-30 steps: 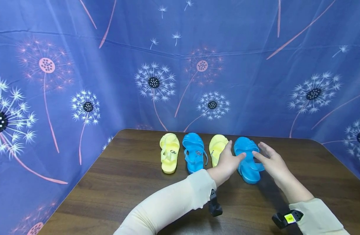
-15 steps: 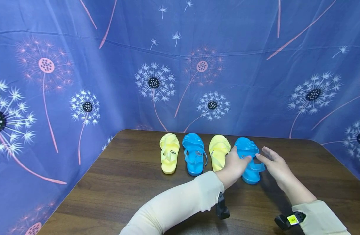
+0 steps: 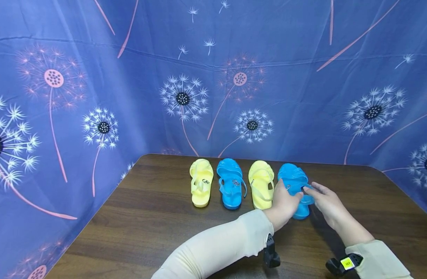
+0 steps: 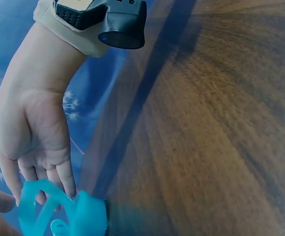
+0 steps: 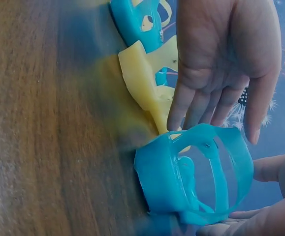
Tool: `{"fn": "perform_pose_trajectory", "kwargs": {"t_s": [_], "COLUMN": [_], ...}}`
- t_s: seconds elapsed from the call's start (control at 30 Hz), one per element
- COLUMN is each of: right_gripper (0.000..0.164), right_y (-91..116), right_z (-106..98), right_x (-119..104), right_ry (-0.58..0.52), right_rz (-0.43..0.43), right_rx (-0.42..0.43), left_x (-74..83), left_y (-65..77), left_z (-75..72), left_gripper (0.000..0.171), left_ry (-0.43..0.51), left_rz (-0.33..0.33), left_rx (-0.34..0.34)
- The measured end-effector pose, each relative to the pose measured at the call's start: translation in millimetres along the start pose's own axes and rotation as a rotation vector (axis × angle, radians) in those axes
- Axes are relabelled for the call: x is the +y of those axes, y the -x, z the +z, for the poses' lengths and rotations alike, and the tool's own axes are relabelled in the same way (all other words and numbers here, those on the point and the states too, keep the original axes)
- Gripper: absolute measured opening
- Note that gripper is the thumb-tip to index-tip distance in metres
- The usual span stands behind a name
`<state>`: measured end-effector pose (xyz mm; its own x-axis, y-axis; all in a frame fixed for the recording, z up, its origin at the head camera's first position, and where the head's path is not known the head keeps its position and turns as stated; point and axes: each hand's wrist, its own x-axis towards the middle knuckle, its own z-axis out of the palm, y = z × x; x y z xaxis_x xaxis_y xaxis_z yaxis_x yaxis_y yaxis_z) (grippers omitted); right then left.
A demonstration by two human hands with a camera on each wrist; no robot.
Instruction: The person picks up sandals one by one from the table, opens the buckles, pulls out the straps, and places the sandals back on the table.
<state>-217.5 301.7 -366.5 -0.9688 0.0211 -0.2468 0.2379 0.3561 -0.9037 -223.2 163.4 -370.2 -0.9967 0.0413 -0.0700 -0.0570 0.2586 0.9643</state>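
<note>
A blue sandal at the right end of a row of sandals lies on the table, toe away from me. My left hand is at its left side, the fingers extended along it and the thumb above the sole. My right hand is at its right side, thumb over the blue strap. In the left wrist view my right hand shows straight fingers behind the strap. The right wrist view has the straight fingers of my left hand beside the heel; my right hand comes in from the lower right.
Left of the hands lie a yellow sandal, a second blue sandal and another yellow sandal, all side by side. The brown wooden table ends at a blue curtain with a dandelion print.
My left hand has moved right and nearer to me, uncovering the yellow sandal beside it. My right hand has shifted slightly toward me. The blue sandal's heel has swung slightly right.
</note>
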Motion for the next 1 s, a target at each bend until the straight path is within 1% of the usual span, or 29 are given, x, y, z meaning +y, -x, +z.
{"fn": "perform_pose_trajectory", "kwargs": {"t_s": [0.13, 0.23, 0.43, 0.57, 0.8, 1.0], "right_gripper": [0.084, 0.082, 0.077, 0.073, 0.067, 0.063], "right_y": [0, 0, -1, -1, 2, 2], "right_z": [3, 5, 8, 8, 11, 11], "right_x": [2, 2, 4, 6, 8, 7], "right_ry": [-0.025, -0.068, -0.139, -0.144, -0.115, -0.108], "right_rz": [0.004, 0.006, 0.028, 0.042, 0.013, 0.014], "right_rx": [-0.006, -0.011, -0.018, -0.025, -0.033, -0.051], "left_x": [-4.4, -7.7, -13.1, -15.3, -16.3, -17.4], "left_y": [-0.2, -0.3, 0.5, 0.8, 2.2, 2.9], "left_z": [1.0, 2.0, 3.3, 2.9, 0.9, 0.4], "left_gripper": [0.07, 0.07, 0.069, 0.068, 0.065, 0.065], "left_ry": [0.05, 0.054, 0.056, 0.055, 0.071, 0.072], "left_rz": [-0.026, -0.035, -0.083, -0.087, -0.079, -0.071], "left_rx": [-0.006, -0.008, -0.023, -0.029, -0.04, -0.043]}}
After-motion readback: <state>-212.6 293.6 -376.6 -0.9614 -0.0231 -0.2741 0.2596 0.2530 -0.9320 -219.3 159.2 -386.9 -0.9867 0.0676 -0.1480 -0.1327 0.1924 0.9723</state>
